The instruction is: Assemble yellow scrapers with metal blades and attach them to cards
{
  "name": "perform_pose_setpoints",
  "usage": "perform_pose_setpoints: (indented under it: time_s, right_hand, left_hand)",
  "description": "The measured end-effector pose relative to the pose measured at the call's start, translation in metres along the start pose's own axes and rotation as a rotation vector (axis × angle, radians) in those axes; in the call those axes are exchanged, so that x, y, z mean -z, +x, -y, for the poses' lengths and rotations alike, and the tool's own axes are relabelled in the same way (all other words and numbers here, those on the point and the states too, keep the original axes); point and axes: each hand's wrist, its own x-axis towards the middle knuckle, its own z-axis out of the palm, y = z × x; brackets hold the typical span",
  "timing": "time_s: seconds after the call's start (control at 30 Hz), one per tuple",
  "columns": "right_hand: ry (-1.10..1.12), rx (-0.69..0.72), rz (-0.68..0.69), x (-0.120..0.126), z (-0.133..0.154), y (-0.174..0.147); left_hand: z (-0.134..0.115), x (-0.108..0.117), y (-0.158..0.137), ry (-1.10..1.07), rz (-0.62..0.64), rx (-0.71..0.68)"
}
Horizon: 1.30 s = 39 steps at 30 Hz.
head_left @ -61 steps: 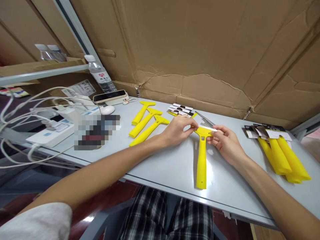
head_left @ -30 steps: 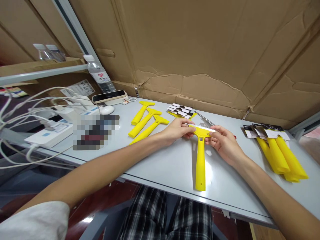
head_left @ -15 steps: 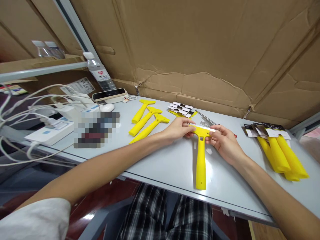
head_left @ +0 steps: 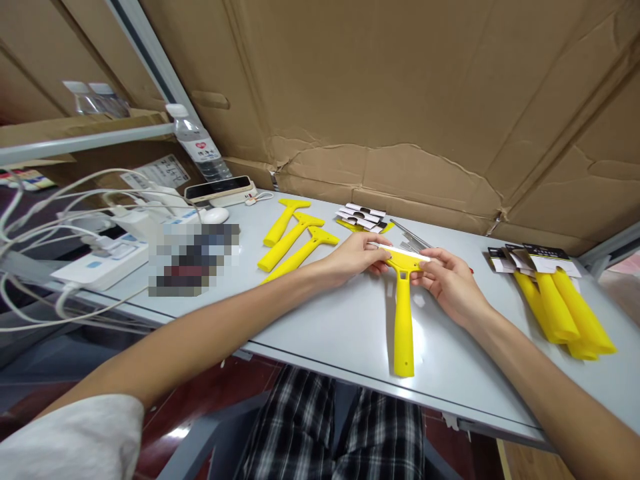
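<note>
Looks like a small workshop corner: gray table (head_left: 345,333), cardboard sheeting (head_left: 375,87) behind it, cable-laden power strip (head_left: 86,271) at its left.

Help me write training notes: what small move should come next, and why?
Probably press the white strip gently toward the yellow tool: the left hand and right hand hold opposite ends of its head, and the strip lies along the head's far edge. Its seating is unclear.
</note>
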Motion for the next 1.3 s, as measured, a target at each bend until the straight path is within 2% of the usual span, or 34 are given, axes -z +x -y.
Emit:
perform_pose_setpoints:
  time_s: [0.3, 0.57, 1.1, 1.17, 1.3]
  right_hand:
    - [-0.043, 0.023, 0.007, 0.0, -0.001, -0.001]
    - [-0.043, 0.001, 0.03, -0.002, 0.001, -0.003]
    - [-0.028, -0.016, 0.053, -0.002, 0.001, -0.002]
    - [-0.026, -0.015, 0.058, 0.0, 0.001, -0.002]
    - [-0.039, -0.054, 0.133, 0.001, 0.001, -0.005]
  left_hand:
    - [0.001, -0.002, -0.003, 0.161, -0.034, -0.074]
    - [-0.003, -0.003, -0.008, 0.077, -0.026, -0.041]
    - [-0.004, -0.004, -0.008, 0.091, -0.015, -0.046]
    - [-0.005, -0.005, -0.009, 0.061, -0.03, -0.073]
    - [-0.005, -0.006, -0.01, 0.048, -0.113, -0.213]
